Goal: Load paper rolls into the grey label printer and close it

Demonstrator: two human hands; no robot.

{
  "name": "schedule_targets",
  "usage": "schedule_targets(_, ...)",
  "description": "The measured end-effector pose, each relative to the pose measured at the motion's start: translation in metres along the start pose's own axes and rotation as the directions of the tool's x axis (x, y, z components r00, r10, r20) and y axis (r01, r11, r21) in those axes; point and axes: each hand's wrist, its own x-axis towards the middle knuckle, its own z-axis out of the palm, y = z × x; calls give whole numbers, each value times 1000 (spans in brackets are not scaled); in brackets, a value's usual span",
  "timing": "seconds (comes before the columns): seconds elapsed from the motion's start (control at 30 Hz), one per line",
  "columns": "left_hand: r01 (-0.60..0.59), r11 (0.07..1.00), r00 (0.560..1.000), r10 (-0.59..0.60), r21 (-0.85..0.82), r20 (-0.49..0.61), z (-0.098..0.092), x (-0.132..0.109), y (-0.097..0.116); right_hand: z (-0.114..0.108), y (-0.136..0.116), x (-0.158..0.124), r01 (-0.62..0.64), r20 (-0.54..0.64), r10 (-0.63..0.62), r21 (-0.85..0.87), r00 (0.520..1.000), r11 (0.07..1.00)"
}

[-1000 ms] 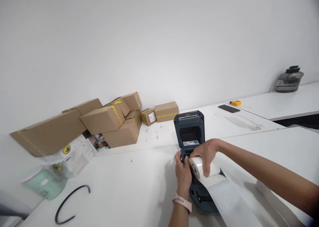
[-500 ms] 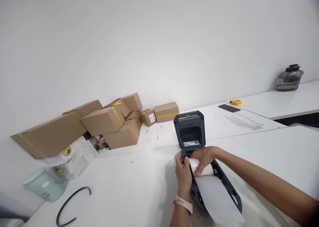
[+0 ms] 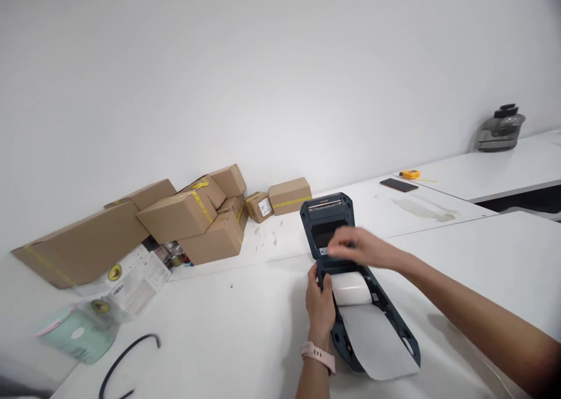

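A dark label printer [image 3: 397, 317] lies on the white table with its lid [image 3: 326, 203] raised. Inside sits a white paper roll [image 3: 351, 288], and a loose strip of its paper [image 3: 379, 340] hangs over the printer's front part. My left hand [image 3: 319, 299] grips the printer's left edge beside the roll, fingers closed round it; a pink watch band is on that wrist. Above the roll, in front of the lid, my right hand [image 3: 362, 247] is lifted with curled fingers. Motion blur hides whether those fingers touch the lid or hold anything.
Cardboard boxes [image 3: 175, 217] are piled at the left against the wall. A black curved strip [image 3: 120, 358] and a mint-green container [image 3: 81, 335] lie front left. A phone [image 3: 398, 185], a yellow tape measure [image 3: 409, 174] and a dark transparent jug [image 3: 500, 131] stand further right.
My right hand has come off the paper roll and risen to the lid, leaving the roll in plain sight. My left hand keeps its hold on the printer. The view has shifted slightly.
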Motion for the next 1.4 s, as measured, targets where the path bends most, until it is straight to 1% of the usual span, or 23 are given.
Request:
schedule_targets(0.03,0,1000,1000,0,1,-2,0,0,1,-12,-2,3,-12,-159,16,29,987,1000)
schedule_targets(0.1,2,1000,1000,-2,4,-6,1,-1,1,-32,-3,15,-40,-453,85,110,887,993)
schedule_targets(0.13,5,1000,1000,-5,6,-6,1,-1,2,-39,-2,22,-46,-541,125,157,832,987)
schedule_targets(0.17,10,1000,1000,-10,10,-4,1,-2,2,-44,-2,29,-48,-580,159,202,799,978)
schedule_targets(0.2,16,1000,1000,-16,15,-3,1,-3,3,-47,-1,35,-50,-586,187,242,789,969)
schedule_targets(0.3,54,998,999,-54,44,-4,0,-6,7,-48,-3,38,-61,-521,225,312,823,948)
schedule_targets(0.43,111,988,993,-107,109,-41,-2,-24,15,-38,-19,7,-51,-497,238,361,835,931)
schedule_targets(0.5,30,981,995,-11,191,-102,-3,-45,14,-29,-28,-18,-35,-479,236,391,846,920)
schedule_targets(0.53,-56,964,985,96,260,-144,-3,-59,11,-23,-32,-31,-23,-465,238,421,853,907)
schedule_targets(0.57,-185,925,949,256,332,-183,-1,-74,7,-16,-34,-44,-8,-449,238,456,861,890)
schedule_targets(0.6,-330,855,878,434,399,-203,1,-89,0,-9,-36,-58,7,-431,234,488,871,873)
schedule_targets(0.67,-554,667,669,713,499,-210,7,-119,-14,10,-35,-83,27,-393,211,520,895,854)
schedule_targets(0.7,-608,585,578,790,537,-205,10,-131,-20,20,-34,-95,31,-380,194,512,905,858)
schedule_targets(0.73,-627,530,531,827,572,-184,14,-140,-26,30,-32,-106,34,-378,180,495,908,868)
schedule_targets(0.8,-615,483,503,849,624,-161,20,-151,-33,49,-28,-125,40,-401,162,451,902,892)
schedule_targets(0.93,-579,462,502,852,672,-153,24,-152,-40,79,-24,-147,69,-487,136,379,863,923)
schedule_targets(1.0,-587,484,512,843,650,-165,24,-154,-43,87,-24,-151,74,-520,134,360,844,930)
schedule_targets(1.07,-588,554,550,808,589,-210,23,-158,-45,93,-25,-153,51,-530,163,365,832,929)
schedule_targets(1.13,-554,670,610,731,495,-307,21,-161,-41,99,-24,-154,-22,-510,262,429,819,903)
schedule_targets(1.2,-465,816,706,576,344,-413,17,-159,-31,104,-23,-154,-117,-462,417,549,782,827)
schedule_targets(1.27,-301,947,835,317,109,-449,14,-151,-16,109,-23,-154,-189,-374,565,687,735,701)
schedule_targets(1.33,-68,983,934,1,-173,-357,11,-138,-4,113,-25,-154,-229,-251,655,800,713,555)
schedule_targets(1.4,121,916,963,-202,-383,-177,11,-125,3,114,-26,-154,-253,-149,691,860,707,444)
